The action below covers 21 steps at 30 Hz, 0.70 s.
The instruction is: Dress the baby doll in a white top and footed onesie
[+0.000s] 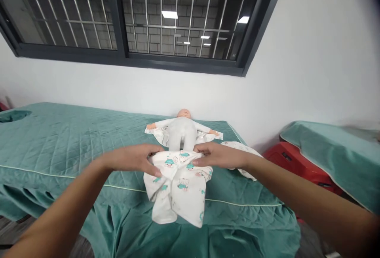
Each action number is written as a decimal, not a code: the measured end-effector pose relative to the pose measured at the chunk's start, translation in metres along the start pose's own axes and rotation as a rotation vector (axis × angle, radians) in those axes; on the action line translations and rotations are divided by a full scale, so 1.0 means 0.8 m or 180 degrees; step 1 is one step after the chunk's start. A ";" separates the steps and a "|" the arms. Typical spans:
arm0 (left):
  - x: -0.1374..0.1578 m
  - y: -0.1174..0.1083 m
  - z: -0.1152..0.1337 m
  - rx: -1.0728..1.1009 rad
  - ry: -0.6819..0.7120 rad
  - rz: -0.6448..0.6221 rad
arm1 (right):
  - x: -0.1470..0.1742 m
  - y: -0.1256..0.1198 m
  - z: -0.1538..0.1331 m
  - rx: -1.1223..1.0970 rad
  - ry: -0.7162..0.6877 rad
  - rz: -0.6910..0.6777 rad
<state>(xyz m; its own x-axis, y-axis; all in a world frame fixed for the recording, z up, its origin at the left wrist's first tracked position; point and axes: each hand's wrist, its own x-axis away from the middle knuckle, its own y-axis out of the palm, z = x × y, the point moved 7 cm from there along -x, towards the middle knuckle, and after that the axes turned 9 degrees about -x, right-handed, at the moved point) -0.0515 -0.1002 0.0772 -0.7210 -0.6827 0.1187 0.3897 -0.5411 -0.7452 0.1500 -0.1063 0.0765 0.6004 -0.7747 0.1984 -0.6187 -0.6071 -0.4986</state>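
Held at near centre over green bedspread (74, 139): one printed white garment (181, 188). Gripped at far left edge by left hand (139, 158), thumb and fingers nearly closed; at far right by right hand (214, 155), likewise pinched. Beyond: one doll (182, 128), arms spread. Right: printed cloth (237, 145).

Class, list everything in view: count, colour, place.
Window: one, dark-framed, top
Room wall: one, white, around window
Bars: several, silver, beyond window
Block wall: one, grey, outside window
Bed: one, green-covered, below window
Doll: one, white-bodied, on bed
Held garment: one, white printed, centre
Spread garment: one, white, under doll
Side cloth: one, white, right of doll
Second cover: one, green, far right
Red plastic: count unclear, red, beneath second cover
Floor: one, grey, lower left
Left hand: one, bare, pinching held garment
Right hand: one, bare, pinching held garment
Forearms: two, bare, lower corners
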 end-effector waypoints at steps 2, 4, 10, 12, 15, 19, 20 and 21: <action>0.005 -0.022 0.015 -0.0061 -0.0049 -0.0219 | 0.006 -0.013 -0.029 0.0060 -0.0077 0.0073; 0.008 -0.050 0.031 -0.0172 -0.0102 -0.0105 | 0.012 -0.028 -0.058 0.0065 -0.0184 0.0184; 0.010 -0.124 0.099 -0.0850 0.0063 0.0703 | 0.020 -0.070 -0.134 0.0449 -0.0252 0.0319; 0.013 -0.143 0.124 -0.0977 0.0205 0.1193 | 0.020 -0.075 -0.152 0.0696 -0.0130 0.0191; 0.019 -0.158 0.143 -0.0939 0.0353 0.1767 | 0.023 -0.084 -0.174 0.0993 -0.0118 0.0163; 0.020 -0.154 0.121 -0.0923 0.0292 0.1949 | 0.032 -0.098 -0.173 0.1048 -0.0316 0.0237; 0.018 -0.152 0.111 -0.0935 0.0272 0.1956 | 0.033 -0.101 -0.163 0.1039 -0.0295 0.0232; 0.016 -0.150 0.101 -0.0952 0.0265 0.1986 | 0.032 -0.104 -0.150 0.1025 -0.0230 0.0240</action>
<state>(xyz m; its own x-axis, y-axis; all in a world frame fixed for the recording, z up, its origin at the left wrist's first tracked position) -0.0610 -0.0836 0.2211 -0.4599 -0.7756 -0.4323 0.5796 0.1066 -0.8079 0.1559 -0.0972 0.2242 0.6005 -0.7938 0.0962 -0.4778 -0.4528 -0.7528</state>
